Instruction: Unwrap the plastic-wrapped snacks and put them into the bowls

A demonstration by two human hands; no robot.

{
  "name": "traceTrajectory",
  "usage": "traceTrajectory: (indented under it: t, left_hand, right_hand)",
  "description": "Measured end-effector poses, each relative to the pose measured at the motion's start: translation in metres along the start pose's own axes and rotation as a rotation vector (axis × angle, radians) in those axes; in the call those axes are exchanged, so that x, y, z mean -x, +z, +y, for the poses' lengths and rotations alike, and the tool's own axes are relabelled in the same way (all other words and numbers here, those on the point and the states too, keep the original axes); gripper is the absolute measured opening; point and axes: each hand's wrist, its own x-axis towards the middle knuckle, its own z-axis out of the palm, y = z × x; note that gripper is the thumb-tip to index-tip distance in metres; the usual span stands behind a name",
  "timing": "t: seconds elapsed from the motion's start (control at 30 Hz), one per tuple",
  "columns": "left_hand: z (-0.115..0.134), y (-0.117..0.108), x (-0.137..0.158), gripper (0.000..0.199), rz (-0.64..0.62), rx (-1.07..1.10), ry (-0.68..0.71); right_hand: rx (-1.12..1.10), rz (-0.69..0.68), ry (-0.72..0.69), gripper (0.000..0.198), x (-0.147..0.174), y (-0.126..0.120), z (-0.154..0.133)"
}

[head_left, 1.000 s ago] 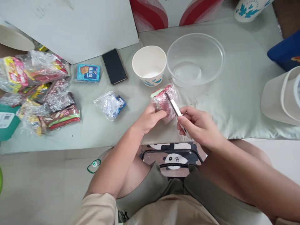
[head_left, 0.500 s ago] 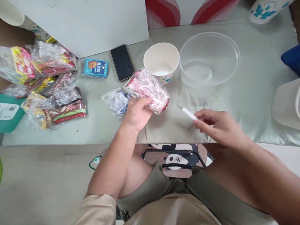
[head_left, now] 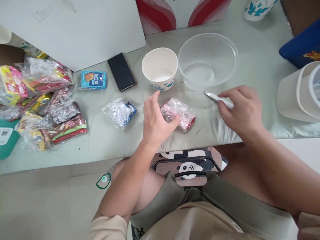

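Observation:
My left hand is open above the cloth, its thumb over the left end of a red snack pack in clear crinkled plastic. The pack lies on the table; whether the thumb touches it I cannot tell. In my right hand is a small white utility knife, its metal tip pointing left toward the clear bowl. A blue pack in crumpled clear wrap lies to the left of my left hand. Just beyond my fingers stands a white paper cup with blue leaf prints.
A round clear plastic bowl stands right of the cup. Left of it are a phone, a light-blue snack pack and a pile of wrapped snacks. A white bin is at the right; a white box stands behind.
My left hand has let go of the red snack pack, which now lies on the table. My right hand has moved up with the knife, nearer the bowl. The view has shifted somewhat.

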Motion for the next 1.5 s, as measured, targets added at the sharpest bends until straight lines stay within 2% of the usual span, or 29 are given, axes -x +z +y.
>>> traceTrajectory:
  t: [0.1,0.17,0.23,0.3,0.4,0.57,0.67,0.77,0.87,0.93,1.03,1.13,1.2,1.27,1.33,1.5]
  left_hand:
    - [-0.008,-0.006,-0.011,0.053,-0.14,-0.05,0.111]
    - [-0.01,-0.007,-0.014,0.037,-0.237,-0.05,0.099]
    - [-0.008,-0.005,-0.014,0.022,-0.262,-0.065,0.07]
    - [-0.006,-0.004,-0.012,0.01,-0.248,-0.073,0.064]
    - [-0.003,-0.004,-0.01,0.012,-0.187,-0.015,0.039]
    - [-0.012,-0.011,-0.019,0.012,0.012,0.236,-0.164]
    - [-0.023,-0.018,-0.026,0.008,0.126,0.351,-0.302]
    - [-0.035,-0.027,-0.03,0.014,0.126,0.279,-0.366]
    - [-0.044,-0.034,-0.029,0.015,0.066,0.093,-0.332]
    - [-0.048,-0.037,-0.027,0.017,0.081,0.022,-0.283]
    - [-0.045,-0.037,-0.025,0.014,0.105,0.126,-0.199]
    - [-0.034,-0.035,-0.024,0.014,-0.002,0.229,-0.159]
    - [-0.028,-0.034,-0.025,0.026,-0.089,0.139,-0.169]
    - [-0.025,-0.035,-0.026,0.026,-0.126,0.032,-0.189]
    - [-0.028,-0.036,-0.028,0.014,-0.091,0.022,-0.202]
    - [-0.043,-0.035,-0.031,0.009,0.084,0.12,-0.145]
  right_hand:
    - [-0.193,-0.057,-0.206,0.016,0.008,0.004,-0.02]
    - [-0.259,-0.093,-0.326,0.019,0.015,0.012,-0.032]
    - [-0.273,-0.12,-0.405,0.027,0.023,0.022,-0.041]
    - [-0.257,-0.138,-0.443,0.031,0.028,0.03,-0.047]
    - [-0.23,-0.147,-0.438,0.018,0.03,0.036,-0.05]
    - [-0.331,-0.162,-0.432,0.013,0.025,0.031,-0.049]
    - [-0.369,-0.206,-0.387,0.012,0.021,0.023,-0.046]
    - [-0.405,-0.242,-0.339,0.008,0.018,0.011,-0.041]
    - [-0.408,-0.229,-0.21,0.007,0.018,0.001,-0.034]
    - [-0.392,-0.182,-0.067,0.009,0.018,-0.003,-0.029]
    - [-0.455,-0.054,0.092,0.022,0.019,-0.004,-0.025]
    - [-0.544,-0.028,0.101,0.039,0.017,-0.002,-0.03]
    - [-0.53,-0.104,0.099,0.043,0.014,-0.003,-0.034]
    - [-0.479,-0.142,0.142,0.027,0.012,-0.004,-0.036]
    - [-0.452,-0.109,0.22,0.008,0.009,-0.008,-0.033]
    - [-0.425,-0.059,0.451,0.005,0.003,-0.02,-0.02]
